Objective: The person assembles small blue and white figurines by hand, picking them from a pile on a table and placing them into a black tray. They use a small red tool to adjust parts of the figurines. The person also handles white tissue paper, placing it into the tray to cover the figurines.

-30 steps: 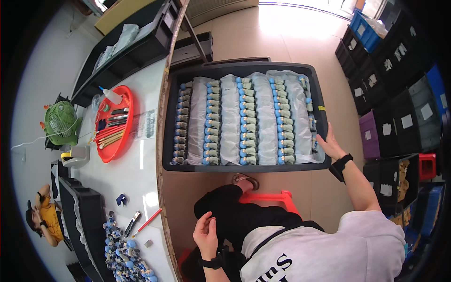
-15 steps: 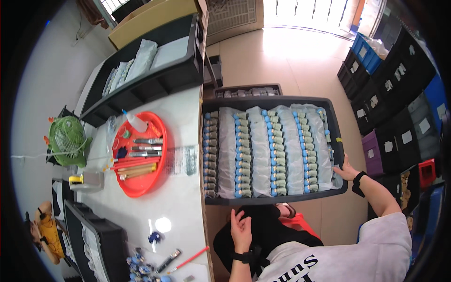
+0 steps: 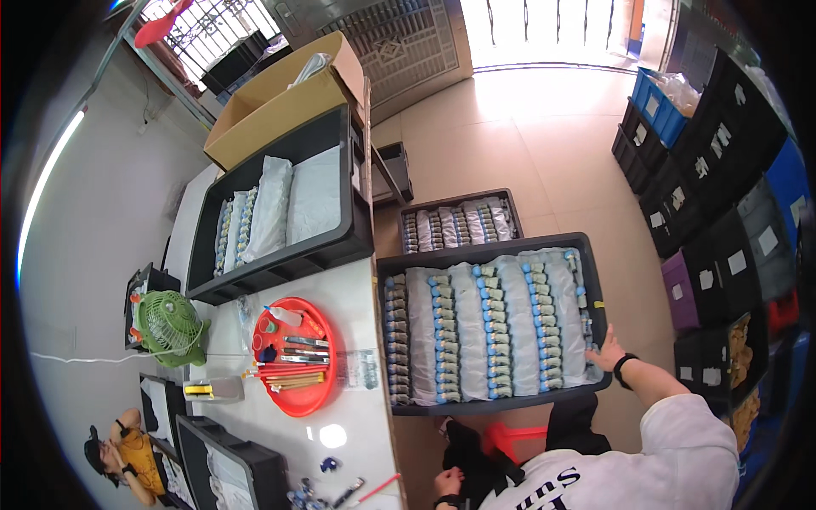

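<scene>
A large black tray (image 3: 497,409) stands beside the table's right edge. Rows of small blue-topped, grey-green figures (image 3: 495,340) lie in it, divided by strips of pale plastic wrap (image 3: 470,336). My right hand (image 3: 607,349) is closed over the tray's right rim, with its fingertips on the inner side. Below the tray's near edge, by my lap, is my left hand (image 3: 449,482), its fingers loosely bent. Nothing shows in it, and it is apart from the tray. A smaller black tray (image 3: 463,202) with similar rows sits just behind, partly covered by the large one.
On the table are a red round tray (image 3: 327,387) with brushes and a bottle, a black crate (image 3: 289,276), a green fan (image 3: 170,327) and loose blue pieces (image 3: 306,495). Stacked crates (image 3: 722,255) line the right. A person (image 3: 136,455) sits at the far left.
The view has shifted, showing more of the smaller tray behind. My left hand has dropped lower, away from the large tray's near edge. My right hand stays at the right rim.
</scene>
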Tool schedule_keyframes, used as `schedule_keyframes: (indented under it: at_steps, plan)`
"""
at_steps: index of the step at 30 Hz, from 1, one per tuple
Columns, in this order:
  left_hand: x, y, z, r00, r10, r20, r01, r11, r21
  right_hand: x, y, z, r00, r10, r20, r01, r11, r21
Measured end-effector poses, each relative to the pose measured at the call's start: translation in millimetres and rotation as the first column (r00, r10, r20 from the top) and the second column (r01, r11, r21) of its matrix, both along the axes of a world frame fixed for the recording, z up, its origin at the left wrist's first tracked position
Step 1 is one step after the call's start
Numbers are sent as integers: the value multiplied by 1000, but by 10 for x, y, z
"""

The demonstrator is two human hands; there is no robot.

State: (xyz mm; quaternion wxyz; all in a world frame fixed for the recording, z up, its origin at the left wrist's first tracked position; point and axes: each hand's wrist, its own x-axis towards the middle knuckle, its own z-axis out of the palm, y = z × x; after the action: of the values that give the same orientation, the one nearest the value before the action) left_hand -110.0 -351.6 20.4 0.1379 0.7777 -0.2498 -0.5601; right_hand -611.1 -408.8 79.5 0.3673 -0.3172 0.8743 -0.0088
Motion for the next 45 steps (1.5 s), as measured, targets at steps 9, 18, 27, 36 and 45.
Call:
schedule_keyframes:
  at_steps: [9, 18, 27, 36, 45]
  plan:
    - [-1219, 29, 1057, 867, 207, 454, -107, 966, -236, -1209, 340, 447, 879, 261, 399, -154, 947, -280]
    - [-2280, -302, 1751, 906, 346, 244, -161, 814, -558, -3427, 2078, -838, 899, -412, -152, 396, 910, -124]
    - [-2546, -468, 1174, 931, 364, 12, -274, 721, -636, -3129, 572, 471, 980, 190, 59, -151, 905, -397]
    - [-4414, -1595, 1567, 955, 55, -291, -243, 710, -661, -4790, 529, 200, 999, 42, -23, -47, 961, -274]
    - [-6626, -2643, 1668, 942, -94, -321, -167, 699, -695, -7066, -68, 613, 922, -288, 260, 354, 898, -261]
